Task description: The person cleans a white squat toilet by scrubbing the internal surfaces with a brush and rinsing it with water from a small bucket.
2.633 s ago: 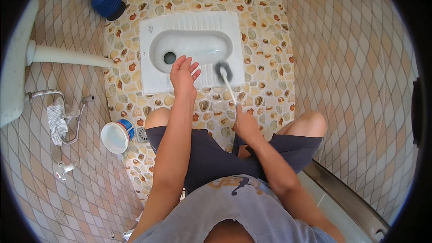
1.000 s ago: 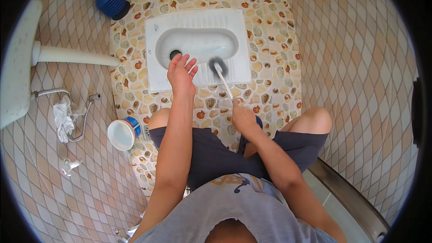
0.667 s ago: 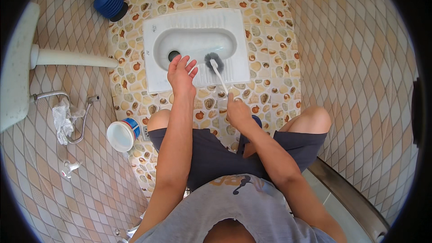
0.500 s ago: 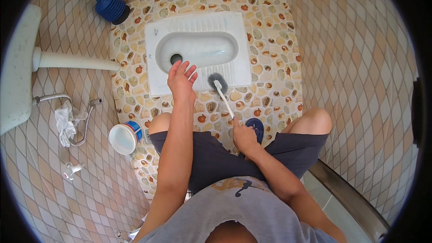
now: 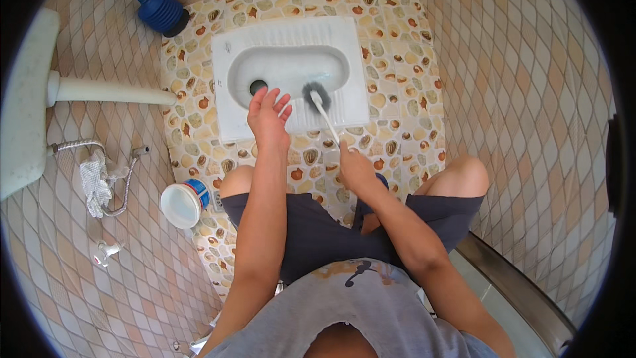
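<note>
A white squat toilet (image 5: 232, 122) is set into the tiled floor in front of me, its drain hole at the left end of the bowl. My right hand (image 5: 358, 171) grips the white handle of a toilet brush (image 5: 317, 97). The brush's round grey bristle head is over the ribbed near edge of the toilet, close to the bowl's rim; whether it touches cannot be told. My left hand (image 5: 269, 118) hangs in the air above the toilet's near side, just below the drain hole in view. Its fingers are loosely curled and apart, with nothing in them.
A blue plunger (image 5: 161, 12) leans at the far left corner. Along the left wall are a white cistern (image 5: 26, 106), its pipe (image 5: 119, 91), a metal hose (image 5: 129, 179) with gloves (image 5: 97, 184), and a tap (image 5: 106, 252). A bucket (image 5: 180, 205) holding water stands by my left knee.
My right hand has moved forward, carrying the brush head from the toilet's near edge toward the bowl. The left hand has stayed almost in place.
</note>
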The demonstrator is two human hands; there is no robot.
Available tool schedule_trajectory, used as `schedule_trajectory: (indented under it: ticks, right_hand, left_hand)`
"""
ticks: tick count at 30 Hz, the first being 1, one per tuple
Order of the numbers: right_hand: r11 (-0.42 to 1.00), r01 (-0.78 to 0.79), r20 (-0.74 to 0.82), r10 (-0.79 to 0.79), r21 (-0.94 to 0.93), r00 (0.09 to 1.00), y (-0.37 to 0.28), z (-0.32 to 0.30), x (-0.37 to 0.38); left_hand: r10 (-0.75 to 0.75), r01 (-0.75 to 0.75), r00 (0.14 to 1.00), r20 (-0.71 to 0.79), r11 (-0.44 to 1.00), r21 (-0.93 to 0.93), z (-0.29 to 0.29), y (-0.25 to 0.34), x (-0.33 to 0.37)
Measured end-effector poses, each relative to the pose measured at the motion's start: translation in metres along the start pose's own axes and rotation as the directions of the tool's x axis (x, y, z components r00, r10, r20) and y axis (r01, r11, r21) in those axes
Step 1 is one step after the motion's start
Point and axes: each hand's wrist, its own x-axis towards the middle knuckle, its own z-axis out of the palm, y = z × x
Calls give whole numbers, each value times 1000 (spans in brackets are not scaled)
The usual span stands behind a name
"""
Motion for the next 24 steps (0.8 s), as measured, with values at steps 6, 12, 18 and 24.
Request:
schedule_trajectory:
  ticks: [6,12,18,24]
  right_hand:
    - [992,-122,285,129,-43,950,-12,-14,-27]
    - [992,-113,332,126,-58,935,-17,-14,-58]
    - [998,21,102,-15,-62,995,-14,-13,2]
    - [999,-20,164,25,-36,986,-17,8,-35]
  left_hand:
    - [18,-19,1000,-15,1000,-24,-6,10,3]
    - [8,-9,999,-35,999,-37,-17,9,3]
    - [24,-25,1000,-17,1000,-17,-7,7,-4]
    - [24,-26,999,-39,998,-50,-13,13,-5]
